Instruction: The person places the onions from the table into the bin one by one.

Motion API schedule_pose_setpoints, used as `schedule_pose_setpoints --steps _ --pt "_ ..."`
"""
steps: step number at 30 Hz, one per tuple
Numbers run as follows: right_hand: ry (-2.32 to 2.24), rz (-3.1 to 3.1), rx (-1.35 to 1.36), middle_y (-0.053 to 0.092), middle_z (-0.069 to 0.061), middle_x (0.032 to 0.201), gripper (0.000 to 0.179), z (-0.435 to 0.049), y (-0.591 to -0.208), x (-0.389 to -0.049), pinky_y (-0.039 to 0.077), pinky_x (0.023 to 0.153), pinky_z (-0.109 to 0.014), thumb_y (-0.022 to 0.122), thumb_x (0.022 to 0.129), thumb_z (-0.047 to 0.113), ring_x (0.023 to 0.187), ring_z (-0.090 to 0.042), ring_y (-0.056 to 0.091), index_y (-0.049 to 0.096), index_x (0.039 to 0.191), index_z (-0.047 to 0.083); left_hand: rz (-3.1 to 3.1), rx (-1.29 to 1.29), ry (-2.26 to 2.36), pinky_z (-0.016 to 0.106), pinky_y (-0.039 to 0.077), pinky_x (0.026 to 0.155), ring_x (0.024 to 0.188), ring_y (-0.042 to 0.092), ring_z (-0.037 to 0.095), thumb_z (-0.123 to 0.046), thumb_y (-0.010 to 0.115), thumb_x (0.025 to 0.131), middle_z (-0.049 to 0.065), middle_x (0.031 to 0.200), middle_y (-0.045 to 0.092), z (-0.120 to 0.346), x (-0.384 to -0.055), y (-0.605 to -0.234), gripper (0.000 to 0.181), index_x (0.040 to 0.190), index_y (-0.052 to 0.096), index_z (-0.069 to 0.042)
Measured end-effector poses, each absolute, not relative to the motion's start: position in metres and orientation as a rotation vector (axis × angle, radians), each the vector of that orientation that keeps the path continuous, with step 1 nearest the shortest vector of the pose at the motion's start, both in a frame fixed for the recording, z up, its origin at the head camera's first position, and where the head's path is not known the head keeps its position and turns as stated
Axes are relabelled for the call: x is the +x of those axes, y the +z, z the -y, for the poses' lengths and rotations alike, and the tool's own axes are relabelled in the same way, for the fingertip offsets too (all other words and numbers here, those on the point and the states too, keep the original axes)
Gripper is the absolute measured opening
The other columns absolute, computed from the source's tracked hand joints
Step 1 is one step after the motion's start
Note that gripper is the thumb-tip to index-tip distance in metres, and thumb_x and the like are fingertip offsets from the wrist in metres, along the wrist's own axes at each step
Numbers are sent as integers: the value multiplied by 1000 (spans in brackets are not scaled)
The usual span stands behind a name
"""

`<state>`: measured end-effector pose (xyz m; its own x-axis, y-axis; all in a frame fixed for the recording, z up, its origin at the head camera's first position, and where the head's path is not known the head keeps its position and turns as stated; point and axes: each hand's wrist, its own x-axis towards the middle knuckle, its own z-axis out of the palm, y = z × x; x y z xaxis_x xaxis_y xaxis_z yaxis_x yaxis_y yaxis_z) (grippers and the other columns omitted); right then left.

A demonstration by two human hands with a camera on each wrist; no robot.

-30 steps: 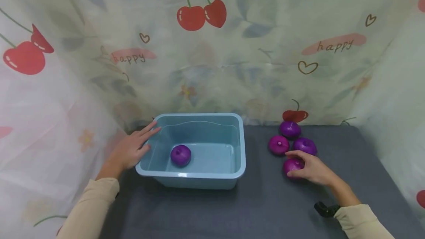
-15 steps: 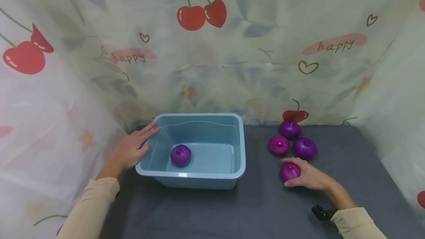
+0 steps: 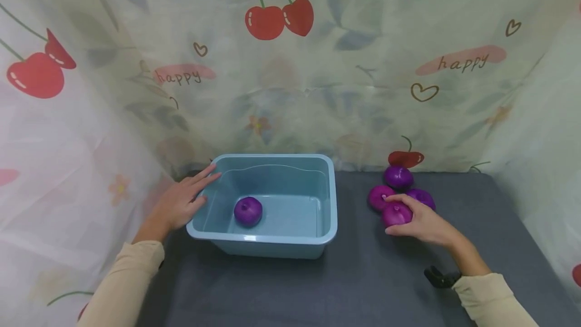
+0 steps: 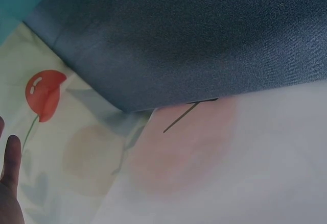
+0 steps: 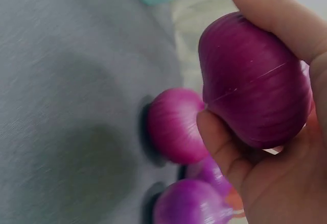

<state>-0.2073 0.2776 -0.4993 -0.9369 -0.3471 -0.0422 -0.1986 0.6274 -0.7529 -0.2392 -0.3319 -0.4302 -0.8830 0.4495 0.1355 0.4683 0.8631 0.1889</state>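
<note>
within right hand (image 3: 425, 222), onion (image 3: 396, 215), seemingly aloft

A dark grey table (image 3: 354, 281) with a fine, fabric-like weave carries everything, its surface matte and slightly mottled with soft shadow. Taking the far edge as twelve o'clock, a light blue tub (image 3: 260, 240) stands upright on it at about ten to eleven. Near one o'clock sits a close cluster: a violet onion (image 3: 398, 177) at the back, a magenta onion (image 3: 378, 197) at its seven, and a partly hidden purple onion (image 3: 425, 198) at its five.
</note>
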Motion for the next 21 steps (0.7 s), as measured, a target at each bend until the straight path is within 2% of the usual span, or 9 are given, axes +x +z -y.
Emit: schedule_pose_setpoints --steps 8,15,21 --pt "-1298 -2649 -436 49 -18 141 70 -267 -455 -212 57 79 -31 83 85 31 115 -34 59 46 143 17 2946 -727 -324 65 45 103 144 45 42 -27 45 102 0 171 27 331 -240 -432 56 158 40 -26" --pt "-1309 -2696 -559 52 -12 142 66 -255 -404 -219 58 78 -30 82 86 28 112 -31 61 49 143 24 2932 -734 -331 65 46 102 143 46 43 -27 46 101 0 171 27 332 -240 -432 57 158 41 -26" --pt "-1337 -2784 -614 56 -6 141 66 -228 -371 -226 57 81 -37 82 86 29 113 -27 62 53 144 30 2925 -731 -342 64 46 102 144 46 42 -25 46 101 -1 171 27 333 -241 -433 56 157 41 -27"
